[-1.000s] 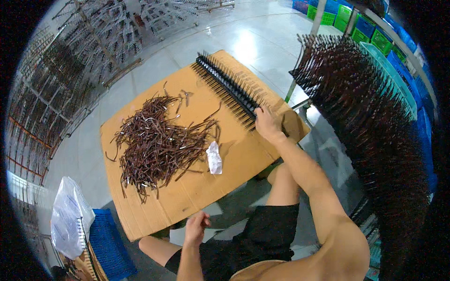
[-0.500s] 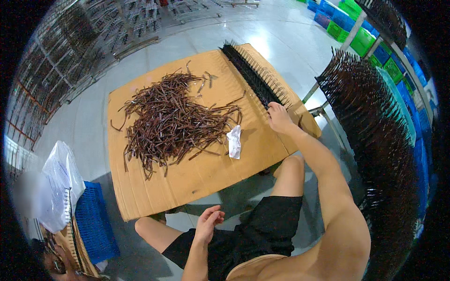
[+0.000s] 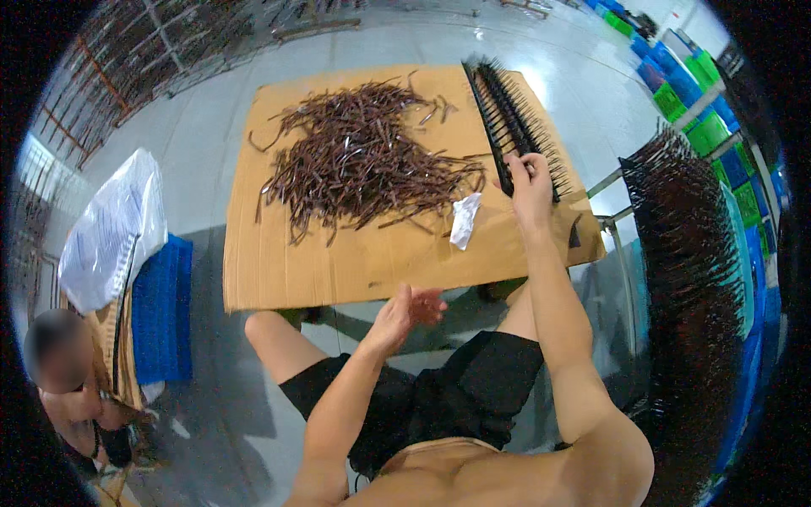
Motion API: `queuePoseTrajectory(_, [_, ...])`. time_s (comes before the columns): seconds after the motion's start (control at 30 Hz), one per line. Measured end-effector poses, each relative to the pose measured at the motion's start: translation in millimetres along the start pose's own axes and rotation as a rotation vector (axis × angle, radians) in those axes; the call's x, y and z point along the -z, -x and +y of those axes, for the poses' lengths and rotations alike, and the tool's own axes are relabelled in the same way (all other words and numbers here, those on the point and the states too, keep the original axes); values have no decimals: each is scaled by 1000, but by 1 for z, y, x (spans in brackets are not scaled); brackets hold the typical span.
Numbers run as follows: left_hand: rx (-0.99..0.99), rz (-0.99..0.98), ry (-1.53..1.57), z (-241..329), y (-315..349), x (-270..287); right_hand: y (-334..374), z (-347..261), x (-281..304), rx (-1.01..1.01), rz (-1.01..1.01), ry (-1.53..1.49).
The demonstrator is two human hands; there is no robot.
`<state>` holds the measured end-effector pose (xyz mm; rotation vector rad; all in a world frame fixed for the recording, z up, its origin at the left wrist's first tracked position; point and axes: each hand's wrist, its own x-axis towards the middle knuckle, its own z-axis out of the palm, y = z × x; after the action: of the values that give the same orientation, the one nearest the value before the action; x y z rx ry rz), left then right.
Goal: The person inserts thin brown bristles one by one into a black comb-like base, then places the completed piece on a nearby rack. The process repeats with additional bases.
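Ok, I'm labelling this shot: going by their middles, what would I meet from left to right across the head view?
Blue crate → pile of brown strips → crumpled white paper → black spiked rack → large dark bristly mass.

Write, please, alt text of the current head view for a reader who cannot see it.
A person's right hand touches the near end of a long, black, spiky rack on a tan cardboard surface. The left hand is open by the near edge. Left of the rack lie a loose pile of brown strips and a crumpled white scrap.
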<state>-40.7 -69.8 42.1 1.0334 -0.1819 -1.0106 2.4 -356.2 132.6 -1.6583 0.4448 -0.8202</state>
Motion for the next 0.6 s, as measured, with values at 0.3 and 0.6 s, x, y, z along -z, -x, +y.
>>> queuePoseTrajectory(0.3, [-462, 368, 726, 40, 1, 7, 150, 4, 42, -637, -394, -618])
queuePoseTrajectory(0.6, [-140, 671, 881, 8, 5, 40, 101, 88, 50, -488, -903, -14])
